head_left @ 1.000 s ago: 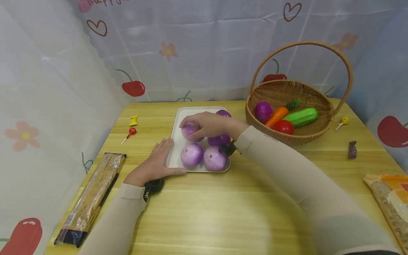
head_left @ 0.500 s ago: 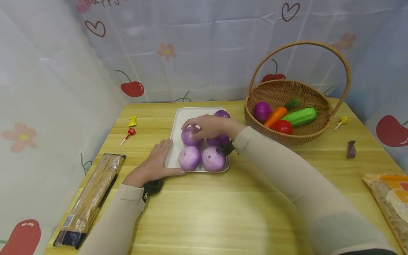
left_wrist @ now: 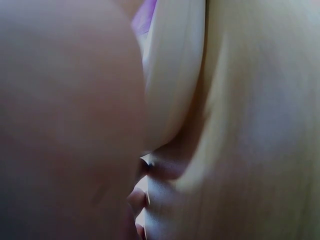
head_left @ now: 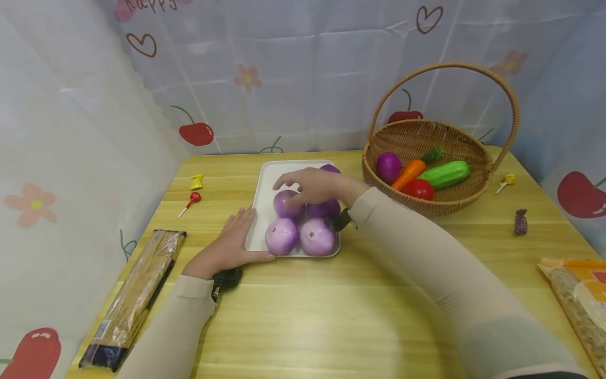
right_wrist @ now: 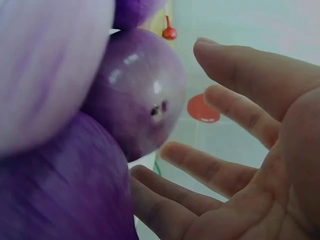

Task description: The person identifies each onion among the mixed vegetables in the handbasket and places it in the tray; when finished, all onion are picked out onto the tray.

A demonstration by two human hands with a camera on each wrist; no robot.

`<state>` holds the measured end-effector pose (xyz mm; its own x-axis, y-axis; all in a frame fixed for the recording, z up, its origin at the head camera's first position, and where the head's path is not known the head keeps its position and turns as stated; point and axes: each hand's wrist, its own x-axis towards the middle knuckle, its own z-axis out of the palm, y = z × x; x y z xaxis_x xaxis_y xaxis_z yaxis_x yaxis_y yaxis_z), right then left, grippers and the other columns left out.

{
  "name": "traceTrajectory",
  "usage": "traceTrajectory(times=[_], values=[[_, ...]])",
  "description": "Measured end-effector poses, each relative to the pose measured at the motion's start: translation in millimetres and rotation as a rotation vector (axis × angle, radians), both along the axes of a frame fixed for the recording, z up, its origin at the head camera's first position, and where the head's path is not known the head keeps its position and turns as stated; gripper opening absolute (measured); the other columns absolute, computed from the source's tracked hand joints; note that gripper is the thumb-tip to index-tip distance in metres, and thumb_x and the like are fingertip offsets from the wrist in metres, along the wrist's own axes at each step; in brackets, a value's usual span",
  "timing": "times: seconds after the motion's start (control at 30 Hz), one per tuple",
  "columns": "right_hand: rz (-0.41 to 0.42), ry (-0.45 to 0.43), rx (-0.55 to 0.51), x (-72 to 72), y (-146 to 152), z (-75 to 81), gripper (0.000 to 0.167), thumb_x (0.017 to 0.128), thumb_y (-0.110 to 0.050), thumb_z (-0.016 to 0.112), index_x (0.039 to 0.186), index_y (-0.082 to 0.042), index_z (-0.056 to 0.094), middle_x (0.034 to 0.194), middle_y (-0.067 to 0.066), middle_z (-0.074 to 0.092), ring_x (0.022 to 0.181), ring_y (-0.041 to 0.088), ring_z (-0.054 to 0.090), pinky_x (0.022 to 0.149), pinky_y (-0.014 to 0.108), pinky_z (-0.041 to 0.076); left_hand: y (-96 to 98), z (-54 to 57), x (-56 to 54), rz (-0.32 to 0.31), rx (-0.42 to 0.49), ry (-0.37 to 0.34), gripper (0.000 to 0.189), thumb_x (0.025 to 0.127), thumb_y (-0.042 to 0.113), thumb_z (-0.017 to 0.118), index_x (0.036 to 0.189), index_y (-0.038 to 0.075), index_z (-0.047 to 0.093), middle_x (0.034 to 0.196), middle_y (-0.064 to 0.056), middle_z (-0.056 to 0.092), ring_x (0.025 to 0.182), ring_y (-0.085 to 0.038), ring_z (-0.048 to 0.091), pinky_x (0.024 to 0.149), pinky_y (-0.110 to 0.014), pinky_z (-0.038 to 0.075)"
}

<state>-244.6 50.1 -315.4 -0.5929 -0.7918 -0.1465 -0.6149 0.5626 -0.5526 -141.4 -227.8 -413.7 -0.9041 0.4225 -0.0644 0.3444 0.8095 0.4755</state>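
Several purple onions sit in a white tray (head_left: 266, 184) in the head view. My right hand (head_left: 314, 185) hovers over the middle-left onion (head_left: 286, 204), its fingers spread and loosely bent. The right wrist view shows that onion (right_wrist: 142, 90) apart from the fingers (right_wrist: 215, 172), with nothing in the grasp. Two paler onions, one at the front left (head_left: 282, 236) and one at the front right (head_left: 317, 237), lie nearest me. The onions at the right are partly hidden by my right hand. My left hand (head_left: 224, 245) rests against the tray's near left corner, fingers straight.
A wicker basket (head_left: 428, 208) at the back right holds an onion, a carrot, a tomato and a green vegetable. Noodles in a clear pack (head_left: 134, 297) lie left, near a lollipop (head_left: 191, 202) and yellow candy (head_left: 197, 181). An orange bag (head_left: 577, 295) lies right.
The middle-left onion has moved a little toward me, close to the front onions. My right hand has let it go, its fingers lifting and shifting slightly right. My left hand stays at the tray.
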Motion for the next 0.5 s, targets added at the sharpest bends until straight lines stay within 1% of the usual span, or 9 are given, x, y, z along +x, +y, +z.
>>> traceTrajectory(times=[0.1,0.2,0.27,0.37,0.5], values=[[-0.029,0.002,-0.008,-0.1,4,4.9,0.049,0.102,-0.032,0.073,0.149,-0.024,0.059,0.148,0.007,0.058,0.123,0.032,0.063,0.107,0.042,0.047,-0.3,-0.5,-0.2,0.001,-0.003,-0.001,0.138,0.077,0.08,0.076,0.167,-0.003,0.01,0.173,-0.02,0.009,0.158,-0.039,0.0,0.126,-0.054,-0.002],[-0.064,-0.025,-0.042,0.3,11,12.3,0.053,0.1,-0.036,0.075,0.149,-0.024,0.058,0.148,0.009,0.058,0.125,0.032,0.062,0.108,0.044,0.046,-0.1,-0.4,0.1,0.001,-0.005,-0.001,0.138,0.078,0.08,0.075,0.167,-0.003,0.01,0.173,-0.02,0.009,0.158,-0.039,0.0,0.126,-0.054,-0.001],[-0.087,-0.05,-0.069,0.1,18,18.0,0.054,0.101,-0.037,0.074,0.15,-0.024,0.057,0.148,0.006,0.056,0.129,0.032,0.06,0.108,0.044,0.047,0.3,-0.3,0.4,0.001,-0.004,-0.002,0.138,0.078,0.079,0.076,0.167,-0.003,0.01,0.173,-0.02,0.008,0.158,-0.04,0.0,0.126,-0.054,-0.001],[-0.124,-0.098,-0.114,-0.4,32,28.7,0.057,0.102,-0.037,0.073,0.153,-0.023,0.053,0.151,0.007,0.053,0.133,0.033,0.057,0.108,0.047,0.048,1.1,0.7,0.8,0.001,-0.004,-0.002,0.138,0.078,0.079,0.076,0.167,-0.003,0.01,0.173,-0.021,0.008,0.158,-0.04,0.0,0.126,-0.054,-0.001],[-0.18,-0.121,-0.147,-3.7,56,43.3,0.058,0.103,-0.037,0.071,0.155,-0.023,0.05,0.153,0.007,0.051,0.135,0.032,0.055,0.109,0.05,0.047,1.3,1.3,0.9,0.001,-0.008,0.004,0.138,0.078,0.079,0.076,0.167,-0.004,0.01,0.173,-0.022,0.009,0.158,-0.04,-0.001,0.126,-0.054,-0.001]])
